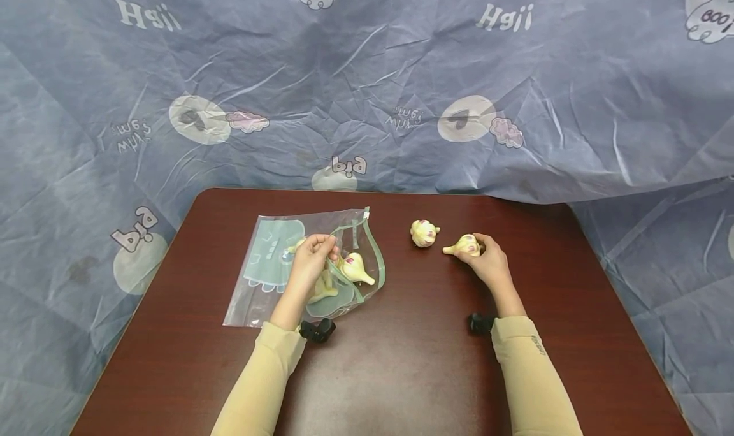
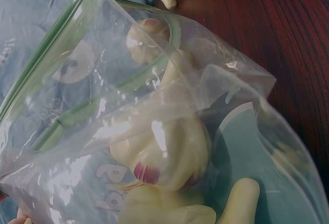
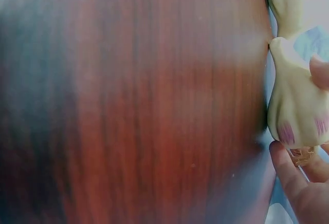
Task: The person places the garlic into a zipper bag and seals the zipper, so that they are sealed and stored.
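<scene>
In the head view, my left hand [image 1: 311, 255] pinches the upper lip of a clear zip bag [image 1: 243, 305] with a green seal, and the bag's mouth gapes to the right. Inside lie several garlic bulbs; one bulb [image 1: 353, 268] sits just within the opening, its stem pointing out. The left wrist view shows that bulb [image 2: 162, 147] close up through the plastic. On the right, my right hand [image 1: 489, 257] grips another garlic bulb [image 1: 467, 245] by its root end, thumb and fingers around it, stem toward the bag. That bulb [image 3: 298, 100] shows purple streaks in the right wrist view.
A loose garlic bulb [image 1: 424, 233] lies on the dark brown table [image 1: 395, 359], between the bag and my right hand. A blue printed cloth [image 1: 355, 92] hangs behind the table's far edge. Black wrist cameras [image 1: 317, 331] sit at both cuffs.
</scene>
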`<action>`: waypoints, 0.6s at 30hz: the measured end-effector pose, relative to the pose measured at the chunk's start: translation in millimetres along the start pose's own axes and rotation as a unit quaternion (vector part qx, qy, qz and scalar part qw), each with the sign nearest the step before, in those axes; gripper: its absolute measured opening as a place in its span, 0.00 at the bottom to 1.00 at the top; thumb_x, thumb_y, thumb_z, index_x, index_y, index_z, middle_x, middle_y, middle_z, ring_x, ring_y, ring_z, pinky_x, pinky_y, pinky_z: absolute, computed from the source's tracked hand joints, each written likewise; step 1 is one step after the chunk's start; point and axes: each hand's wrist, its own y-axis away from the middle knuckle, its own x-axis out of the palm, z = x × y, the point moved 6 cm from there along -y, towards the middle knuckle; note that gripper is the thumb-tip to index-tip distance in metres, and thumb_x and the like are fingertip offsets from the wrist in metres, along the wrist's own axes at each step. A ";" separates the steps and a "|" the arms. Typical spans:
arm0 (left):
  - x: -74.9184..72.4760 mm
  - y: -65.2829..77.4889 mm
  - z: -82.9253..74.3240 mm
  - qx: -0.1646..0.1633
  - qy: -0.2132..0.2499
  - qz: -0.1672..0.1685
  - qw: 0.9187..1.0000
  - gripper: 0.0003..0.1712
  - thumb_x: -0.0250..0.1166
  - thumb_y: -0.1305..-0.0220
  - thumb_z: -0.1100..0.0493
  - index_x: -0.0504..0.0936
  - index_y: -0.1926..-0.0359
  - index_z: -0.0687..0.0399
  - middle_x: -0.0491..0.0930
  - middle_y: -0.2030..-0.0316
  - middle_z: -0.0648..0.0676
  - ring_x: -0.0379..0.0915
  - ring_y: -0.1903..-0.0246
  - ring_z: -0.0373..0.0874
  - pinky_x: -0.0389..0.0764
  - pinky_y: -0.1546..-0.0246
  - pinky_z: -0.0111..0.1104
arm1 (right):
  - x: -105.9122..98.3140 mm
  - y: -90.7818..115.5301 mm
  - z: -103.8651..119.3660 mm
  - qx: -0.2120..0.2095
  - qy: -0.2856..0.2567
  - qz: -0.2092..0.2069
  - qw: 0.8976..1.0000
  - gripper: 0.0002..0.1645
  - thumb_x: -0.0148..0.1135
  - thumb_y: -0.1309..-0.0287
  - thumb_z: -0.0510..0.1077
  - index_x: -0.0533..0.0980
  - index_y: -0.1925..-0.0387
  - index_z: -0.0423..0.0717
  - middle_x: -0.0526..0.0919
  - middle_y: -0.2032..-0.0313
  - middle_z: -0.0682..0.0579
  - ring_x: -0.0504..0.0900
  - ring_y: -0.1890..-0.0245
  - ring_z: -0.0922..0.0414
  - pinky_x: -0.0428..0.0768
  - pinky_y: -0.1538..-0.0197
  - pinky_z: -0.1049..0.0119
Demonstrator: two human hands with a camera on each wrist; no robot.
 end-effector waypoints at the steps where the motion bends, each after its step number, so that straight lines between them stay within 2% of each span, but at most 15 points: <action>1: 0.1 0.3 -0.3 0.000 0.000 -0.001 1.000 0.11 0.59 0.29 0.58 0.77 0.54 0.63 0.78 0.78 0.41 0.73 0.77 0.33 0.71 0.74 0.24 | -0.3 0.9 -0.3 0.001 -0.003 -0.001 1.000 0.42 0.71 0.45 0.48 0.65 0.33 0.35 0.75 0.44 0.33 0.74 0.48 0.41 0.71 0.44 0.47; 13: -0.1 -0.9 0.1 -0.013 -0.001 0.011 1.000 0.12 0.60 0.29 0.56 0.77 0.53 0.61 0.79 0.77 0.41 0.73 0.77 0.33 0.69 0.73 0.25 | -11.2 17.0 13.5 0.012 -0.042 -0.012 0.999 0.42 0.69 0.42 0.50 0.64 0.31 0.40 0.74 0.42 0.36 0.73 0.45 0.43 0.71 0.45 0.52; 18: 1.5 8.6 -13.7 -0.020 -0.005 0.020 1.000 0.10 0.58 0.28 0.59 0.76 0.54 0.64 0.78 0.78 0.41 0.73 0.77 0.33 0.69 0.73 0.26 | -13.3 22.6 22.3 0.004 -0.060 -0.024 0.998 0.41 0.69 0.42 0.49 0.64 0.31 0.42 0.75 0.41 0.37 0.75 0.44 0.44 0.72 0.47 0.57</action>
